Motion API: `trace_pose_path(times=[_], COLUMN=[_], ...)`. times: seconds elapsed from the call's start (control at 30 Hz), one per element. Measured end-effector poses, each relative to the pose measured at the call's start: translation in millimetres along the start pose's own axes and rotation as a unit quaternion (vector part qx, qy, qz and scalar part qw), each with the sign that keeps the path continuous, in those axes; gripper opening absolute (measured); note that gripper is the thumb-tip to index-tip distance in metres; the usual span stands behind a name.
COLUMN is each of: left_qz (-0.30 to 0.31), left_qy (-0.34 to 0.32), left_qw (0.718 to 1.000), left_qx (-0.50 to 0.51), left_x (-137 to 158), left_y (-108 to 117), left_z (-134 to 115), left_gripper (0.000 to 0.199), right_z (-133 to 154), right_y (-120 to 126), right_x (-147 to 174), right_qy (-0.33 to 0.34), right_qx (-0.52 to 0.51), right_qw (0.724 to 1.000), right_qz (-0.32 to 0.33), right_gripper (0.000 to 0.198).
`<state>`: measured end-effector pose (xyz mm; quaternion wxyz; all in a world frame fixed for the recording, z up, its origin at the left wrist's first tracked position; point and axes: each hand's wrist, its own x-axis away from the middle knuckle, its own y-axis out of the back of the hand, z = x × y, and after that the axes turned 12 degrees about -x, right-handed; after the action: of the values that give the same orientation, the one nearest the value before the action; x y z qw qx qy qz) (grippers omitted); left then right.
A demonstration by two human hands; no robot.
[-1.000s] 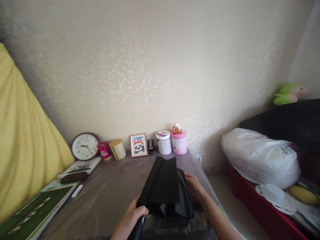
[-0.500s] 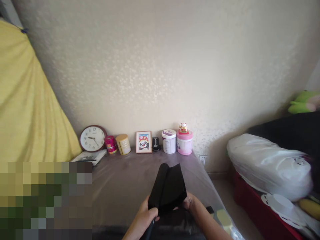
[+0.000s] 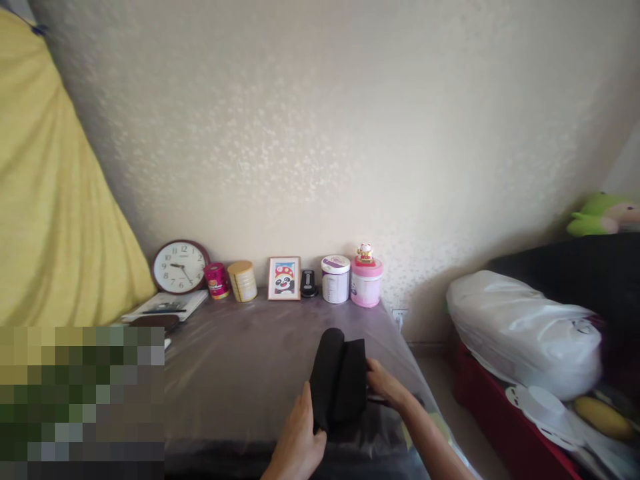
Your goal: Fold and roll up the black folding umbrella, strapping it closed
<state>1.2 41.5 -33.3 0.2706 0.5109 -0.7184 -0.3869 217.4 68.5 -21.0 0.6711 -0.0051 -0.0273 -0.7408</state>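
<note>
A black, partly rolled, flat item [image 3: 336, 380], like a sheet or a cloth case, is held above the near part of the covered table. One side forms a thick roll, and a flat flap lies to the right of it. My left hand [image 3: 303, 430] is closed around the lower left of the roll, thumb near its bottom end. At the flap's right edge, my right hand [image 3: 384, 381] grips with its fingers partly hidden behind it. A thin dark piece shows below the right hand; I cannot make out what it is.
Along the wall stand a clock [image 3: 180, 268], a pink-red can [image 3: 217, 281], a yellow-lidded tin [image 3: 243, 281], a panda picture frame [image 3: 284, 279], a black device [image 3: 309, 284], a white tub [image 3: 335, 280] and a pink tub [image 3: 366, 283]. A white bag [image 3: 520, 327] lies right, a yellow curtain [image 3: 55, 187] left.
The black item has turned more upright, its roll now thicker on the left. My right hand has moved up along its right edge; my left hand has shifted slightly right.
</note>
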Motion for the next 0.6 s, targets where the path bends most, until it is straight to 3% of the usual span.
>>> trace_pose_path(times=[0.17,0.37,0.43,0.53,0.6], left_qz=[0.011,0.025,0.03,0.036,0.04], left_qy=[0.0,0.016,0.018,0.023,0.029], left_qw=[0.998,0.994,0.993,0.992,0.992], left_qx=[-0.064,-0.102,-0.114,-0.121,-0.116], left_x=[2.6,6.0,7.0,7.9,7.9], left_y=[-10.5,-4.8,-2.8,-0.6,0.2], left_z=[1.4,-7.9,-10.7,-13.9,-15.1], left_gripper=[0.081,0.08,0.08,0.08,0.081], right_z=[4.2,9.7,14.9,23.0,27.9], right_y=[24.6,17.7,12.3,4.4,-1.3], right_x=[1.3,12.1,14.2,16.3,17.3], right_qy=[0.063,0.024,0.01,-0.04,-0.078], right_qx=[0.094,0.108,0.093,0.053,0.026], right_qw=[0.986,0.988,0.986,0.982,0.984], right_qz=[-0.118,-0.109,-0.135,-0.174,-0.157], right_gripper=[0.026,0.033,0.035,0.04,0.039])
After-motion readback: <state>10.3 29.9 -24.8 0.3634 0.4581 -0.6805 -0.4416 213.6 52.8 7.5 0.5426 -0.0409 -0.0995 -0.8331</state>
